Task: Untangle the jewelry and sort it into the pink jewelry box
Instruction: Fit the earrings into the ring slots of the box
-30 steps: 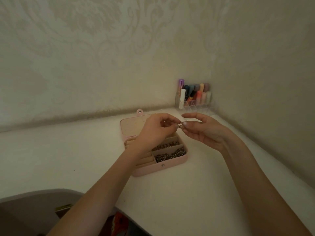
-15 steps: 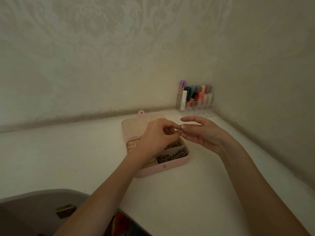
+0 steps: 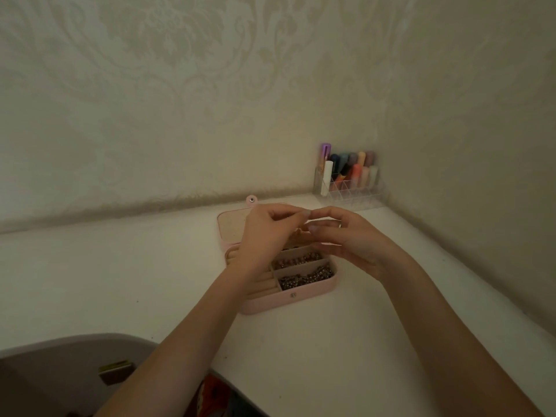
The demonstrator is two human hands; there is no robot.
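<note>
The pink jewelry box (image 3: 288,299) lies open on the white table, its lid (image 3: 230,227) flat behind it. Two right-hand compartments hold dark beaded chains (image 3: 305,278), and padded ring rolls (image 3: 261,288) fill the left side. My left hand (image 3: 267,233) and my right hand (image 3: 352,239) hover over the box with their fingertips meeting. Between them they pinch a small piece of jewelry, which the fingers almost wholly hide. A thin ring (image 3: 340,226) shows on a finger of my right hand.
A clear organiser with several lipsticks (image 3: 349,176) stands in the back right corner. Patterned walls close off the table behind and to the right. At the lower left a grey rounded chair back (image 3: 60,353) sits by the table's front edge.
Both hands have risen slightly above the box. My right fingers have curled in closer to the left fingertips, and the small gold piece seen before is now covered.
</note>
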